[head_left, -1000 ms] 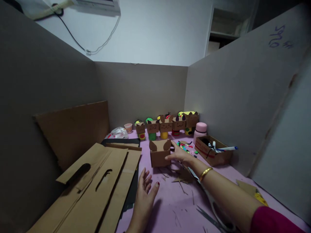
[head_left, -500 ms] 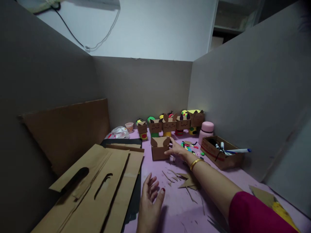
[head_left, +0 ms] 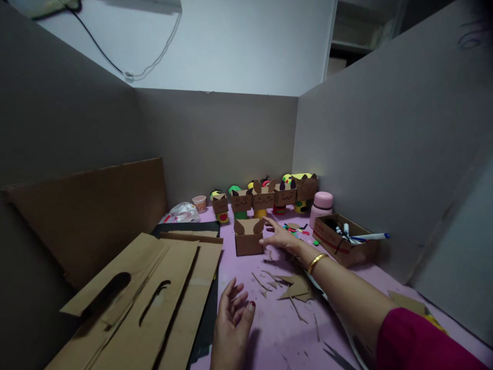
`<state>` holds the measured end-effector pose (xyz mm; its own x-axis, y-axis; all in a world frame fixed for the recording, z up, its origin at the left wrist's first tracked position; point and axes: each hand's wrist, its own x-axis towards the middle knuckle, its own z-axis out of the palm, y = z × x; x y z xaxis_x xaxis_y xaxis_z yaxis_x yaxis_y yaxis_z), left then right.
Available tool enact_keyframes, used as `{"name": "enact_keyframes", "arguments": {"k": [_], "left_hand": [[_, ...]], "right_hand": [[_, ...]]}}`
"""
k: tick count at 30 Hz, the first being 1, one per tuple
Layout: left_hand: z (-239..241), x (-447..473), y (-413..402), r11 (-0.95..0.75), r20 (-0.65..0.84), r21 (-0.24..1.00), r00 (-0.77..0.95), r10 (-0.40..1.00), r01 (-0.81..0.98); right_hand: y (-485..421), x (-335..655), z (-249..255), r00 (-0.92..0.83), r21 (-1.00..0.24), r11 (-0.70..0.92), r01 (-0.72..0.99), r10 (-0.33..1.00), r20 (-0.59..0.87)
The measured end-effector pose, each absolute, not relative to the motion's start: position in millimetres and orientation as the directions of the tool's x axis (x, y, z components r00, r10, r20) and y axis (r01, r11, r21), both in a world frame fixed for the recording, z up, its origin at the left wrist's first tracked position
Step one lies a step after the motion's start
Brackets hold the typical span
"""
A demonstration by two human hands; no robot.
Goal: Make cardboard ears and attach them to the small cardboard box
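A small open cardboard box (head_left: 249,244) with two rounded brown ears stands upright on the pink-purple table. My right hand (head_left: 280,237) is at its right side, fingers spread, the fingertips at or just off the box's edge; contact is hard to tell. Nearer to me, my left hand (head_left: 233,321) is raised palm inward with loosely curved, parted fingers and nothing in them. Cardboard offcuts (head_left: 295,289) and thin strips lie between the hands. Dark scissor blades (head_left: 337,355) show at the bottom, partly out of view.
Flattened cardboard (head_left: 154,303) covers the left side. Several eared boxes (head_left: 263,199) line the back, near a paper cup (head_left: 200,203) and a plastic bag (head_left: 181,213). At right are a pink flask (head_left: 322,208), a box of markers (head_left: 346,249) and coloured bits (head_left: 296,229). Grey partitions surround the table.
My right hand's fingers have drawn slightly away from the box's right side. The box and left hand keep their places; the whole view has shifted a little. The scissors show more clearly.
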<state>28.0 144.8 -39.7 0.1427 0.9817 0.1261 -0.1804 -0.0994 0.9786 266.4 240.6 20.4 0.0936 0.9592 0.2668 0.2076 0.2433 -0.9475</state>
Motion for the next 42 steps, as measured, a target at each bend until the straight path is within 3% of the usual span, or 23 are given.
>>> {"name": "enact_keyframes", "arguments": {"k": [7,14,25,33,38,40,42], "left_hand": [[-35.3,28.6,142.5,-0.106,0.127,0.98,0.115,0.985,-0.171],[-37.1,30.6,141.3,-0.114,0.132,0.98,0.109,0.985,-0.164],[-24.7,23.5,139.8,-0.096,0.116,0.988,0.166,0.979,-0.122],[-23.1,21.1,137.5,-0.16,0.158,0.987,0.173,0.972,-0.001],[-21.4,18.6,135.3,-0.199,0.187,0.979,0.201,0.962,0.043],[-19.7,18.5,133.7,-0.217,0.199,0.974,0.213,0.956,0.062],[-18.3,18.4,132.1,-0.235,0.212,0.968,0.223,0.951,0.083]], "right_hand": [[246.7,262.3,36.8,0.026,-0.862,0.364,0.353,0.917,0.398],[252.8,257.7,35.1,0.013,-0.805,0.374,0.461,0.904,0.427],[223.1,265.3,32.6,0.173,-0.824,0.164,0.542,0.938,0.301],[157.4,253.2,47.9,0.073,-0.688,0.093,0.72,0.975,0.208],[71.1,213.5,50.1,-0.167,-0.529,0.277,0.802,0.955,0.247],[42.1,195.6,32.6,-0.371,-0.182,0.423,0.888,0.891,0.262],[20.6,181.3,7.2,-0.513,0.06,0.521,0.851,0.802,0.305]]}}
